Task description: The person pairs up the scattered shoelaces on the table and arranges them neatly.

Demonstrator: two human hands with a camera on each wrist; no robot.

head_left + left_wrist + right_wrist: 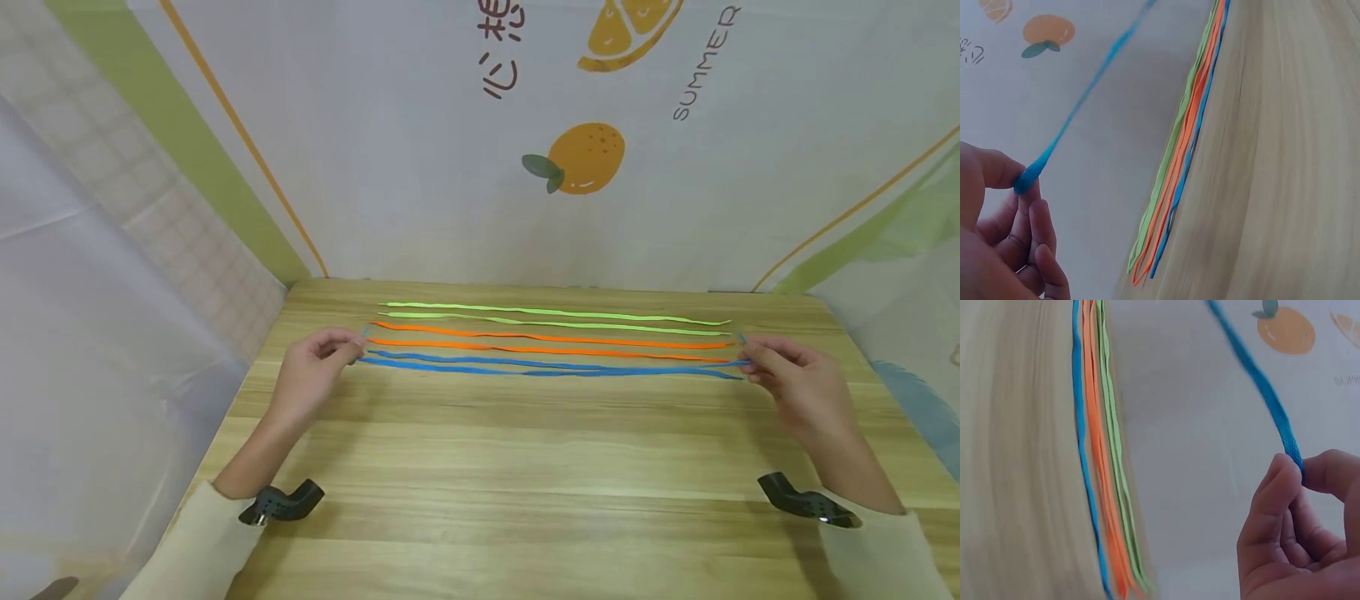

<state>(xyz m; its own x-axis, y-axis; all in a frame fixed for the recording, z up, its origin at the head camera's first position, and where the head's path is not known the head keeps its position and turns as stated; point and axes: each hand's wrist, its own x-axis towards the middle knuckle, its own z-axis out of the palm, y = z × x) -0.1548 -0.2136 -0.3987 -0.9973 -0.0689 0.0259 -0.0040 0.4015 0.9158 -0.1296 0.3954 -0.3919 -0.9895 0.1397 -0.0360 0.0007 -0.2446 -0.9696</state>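
Note:
A flat blue shoelace (1079, 103) is stretched between the two hands, raised off the table. Its one end is pinched between thumb and forefinger of my left hand (322, 358). The other end is pinched by my right hand (802, 383) in the same way. Below it a second blue shoelace (1087, 481) lies lengthwise on the table; in the head view the two blue laces overlap around the middle. Beyond lie two orange shoelaces (562, 351), then two light green shoelaces (555, 312), all roughly parallel.
The wooden table (487, 483) extends toward the person. A white printed curtain (420, 167) with oranges hangs right behind its far edge. Dark wrist-worn devices (281, 503) sit on both sleeves.

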